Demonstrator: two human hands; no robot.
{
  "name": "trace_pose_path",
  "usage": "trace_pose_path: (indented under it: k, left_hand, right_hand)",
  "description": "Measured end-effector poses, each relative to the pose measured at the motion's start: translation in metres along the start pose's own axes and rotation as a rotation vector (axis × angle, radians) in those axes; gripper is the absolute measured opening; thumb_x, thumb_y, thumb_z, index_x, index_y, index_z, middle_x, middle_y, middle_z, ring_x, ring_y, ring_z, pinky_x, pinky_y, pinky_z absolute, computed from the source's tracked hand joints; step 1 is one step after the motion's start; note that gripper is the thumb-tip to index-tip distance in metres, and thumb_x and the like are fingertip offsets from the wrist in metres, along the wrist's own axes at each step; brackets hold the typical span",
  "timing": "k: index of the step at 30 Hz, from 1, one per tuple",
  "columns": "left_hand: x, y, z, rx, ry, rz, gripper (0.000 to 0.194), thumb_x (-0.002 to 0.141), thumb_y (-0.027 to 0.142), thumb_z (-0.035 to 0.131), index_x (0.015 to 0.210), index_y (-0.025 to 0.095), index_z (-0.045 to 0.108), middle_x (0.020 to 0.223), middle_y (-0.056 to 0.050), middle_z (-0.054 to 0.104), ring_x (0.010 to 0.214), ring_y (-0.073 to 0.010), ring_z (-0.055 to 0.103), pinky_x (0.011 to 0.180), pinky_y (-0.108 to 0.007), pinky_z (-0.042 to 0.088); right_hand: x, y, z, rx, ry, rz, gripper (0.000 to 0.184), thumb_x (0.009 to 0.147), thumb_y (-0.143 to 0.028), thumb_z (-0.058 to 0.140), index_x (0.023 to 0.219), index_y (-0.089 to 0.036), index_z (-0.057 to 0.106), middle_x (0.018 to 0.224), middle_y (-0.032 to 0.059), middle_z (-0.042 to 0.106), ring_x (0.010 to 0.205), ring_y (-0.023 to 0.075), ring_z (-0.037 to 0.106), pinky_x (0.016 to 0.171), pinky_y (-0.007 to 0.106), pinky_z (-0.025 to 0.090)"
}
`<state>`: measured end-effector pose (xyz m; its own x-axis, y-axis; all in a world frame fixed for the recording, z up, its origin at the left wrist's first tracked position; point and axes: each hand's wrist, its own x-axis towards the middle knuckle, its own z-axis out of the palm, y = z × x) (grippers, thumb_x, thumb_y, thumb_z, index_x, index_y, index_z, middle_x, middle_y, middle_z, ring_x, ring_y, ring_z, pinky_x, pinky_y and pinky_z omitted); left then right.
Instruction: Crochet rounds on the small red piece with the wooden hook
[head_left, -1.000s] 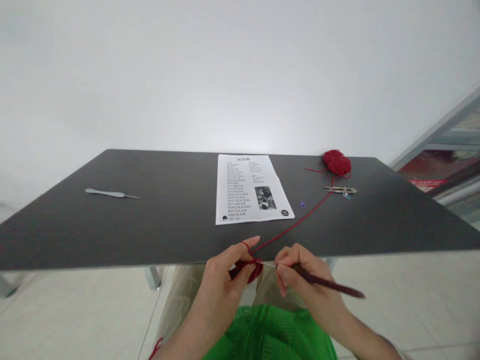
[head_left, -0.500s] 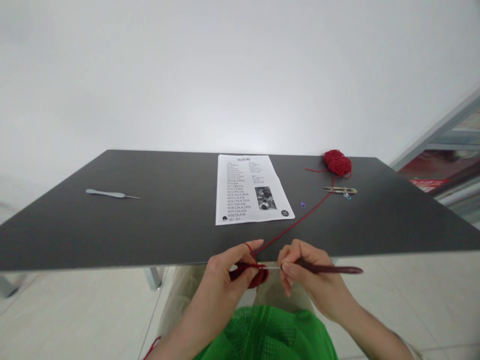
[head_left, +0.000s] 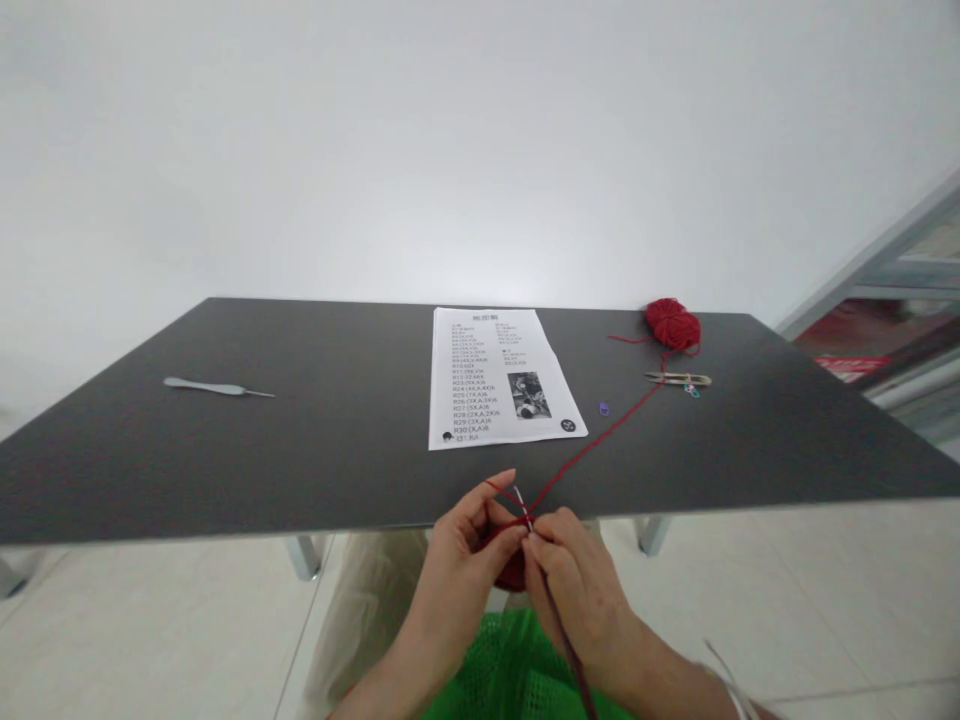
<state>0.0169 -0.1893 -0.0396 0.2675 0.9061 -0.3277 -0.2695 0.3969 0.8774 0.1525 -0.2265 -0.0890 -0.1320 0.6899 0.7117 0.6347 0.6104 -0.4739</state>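
My left hand [head_left: 463, 550] pinches a small dark red crochet piece [head_left: 511, 572] just below the table's front edge, its index finger raised with red yarn [head_left: 577, 457] looped over it. My right hand [head_left: 577, 575] grips a crochet hook [head_left: 561, 625] with a dark brown handle. The hook's silver tip points up and away, with red yarn around its shaft beside the left fingertips. Both hands nearly touch. Much of the crochet piece is hidden behind the fingers.
On the dark table [head_left: 337, 430] lie a printed pattern sheet [head_left: 480, 390], a grey-handled hook [head_left: 214, 387], a purple stitch marker [head_left: 604, 409] and thread snips [head_left: 682, 379] with a teal marker [head_left: 691, 391]. The red yarn ball [head_left: 673, 325] sits at the back right. Green mesh fabric [head_left: 510, 670] covers the lap.
My right hand has moved left against my left hand. The crochet hook has swung from nearly level, pointing left, to steep, with its tip up and its handle toward me.
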Motion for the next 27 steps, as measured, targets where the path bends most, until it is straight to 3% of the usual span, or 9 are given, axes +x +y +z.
trace_pose_path:
  k: [4, 9, 11, 16, 23, 27]
  left_hand:
    - [0.002, 0.001, -0.007, -0.108, -0.087, -0.063, 0.047, 0.065, 0.017, 0.077, 0.111, 0.016, 0.068, 0.066, 0.005, 0.059, 0.058, -0.0083, 0.053, 0.057, -0.02, 0.04]
    - [0.004, 0.012, -0.017, -0.1, -0.118, -0.097, 0.047, 0.06, 0.015, 0.079, 0.106, 0.016, 0.07, 0.068, 0.004, 0.059, 0.06, -0.0079, 0.051, 0.058, -0.021, 0.037]
    - [0.005, 0.015, -0.02, -0.061, -0.13, -0.08, 0.045, 0.062, 0.015, 0.078, 0.106, 0.016, 0.07, 0.066, 0.004, 0.058, 0.057, -0.0074, 0.049, 0.056, -0.021, 0.035]
    - [0.007, 0.02, -0.023, 0.028, -0.214, -0.077, 0.042, 0.063, 0.015, 0.076, 0.105, 0.016, 0.07, 0.063, 0.005, 0.056, 0.055, -0.0073, 0.046, 0.054, -0.021, 0.032]
    - [0.007, 0.028, -0.026, 0.103, -0.271, -0.122, 0.042, 0.061, 0.015, 0.077, 0.103, 0.017, 0.072, 0.068, 0.004, 0.056, 0.059, -0.0082, 0.049, 0.054, -0.02, 0.034]
    - [0.008, 0.031, -0.028, 0.118, -0.299, -0.137, 0.041, 0.062, 0.014, 0.077, 0.103, 0.017, 0.072, 0.071, 0.003, 0.056, 0.06, -0.0084, 0.05, 0.054, -0.02, 0.034]
  right_hand:
    - [0.004, 0.007, -0.002, 0.199, -0.018, -0.055, 0.029, 0.087, -0.005, 0.054, 0.103, -0.029, 0.058, 0.084, 0.002, 0.062, 0.071, 0.0172, 0.055, 0.063, 0.029, 0.045]
    - [0.015, 0.004, -0.015, 0.702, -0.008, 0.371, 0.006, 0.091, -0.022, 0.06, 0.087, -0.026, 0.059, 0.082, -0.001, 0.062, 0.063, 0.0116, 0.057, 0.055, 0.023, 0.047]
    - [0.018, 0.003, -0.022, 0.795, -0.004, 0.451, 0.007, 0.089, -0.026, 0.064, 0.084, -0.025, 0.059, 0.081, -0.0009, 0.062, 0.059, 0.0104, 0.056, 0.052, 0.022, 0.046]
    - [0.022, 0.004, -0.037, 0.712, -0.114, 0.415, 0.009, 0.088, -0.018, 0.063, 0.081, -0.024, 0.063, 0.079, 0.0001, 0.064, 0.066, 0.012, 0.059, 0.057, 0.023, 0.045]
    - [0.031, 0.003, -0.045, 0.943, -0.172, 0.629, 0.014, 0.085, -0.029, 0.068, 0.077, -0.021, 0.06, 0.079, 0.0006, 0.06, 0.053, 0.0089, 0.053, 0.049, 0.022, 0.045]
    - [0.039, 0.003, -0.052, 0.838, -0.221, 0.551, 0.017, 0.085, -0.03, 0.068, 0.073, -0.02, 0.06, 0.076, 0.0021, 0.061, 0.054, 0.0099, 0.052, 0.049, 0.023, 0.044]
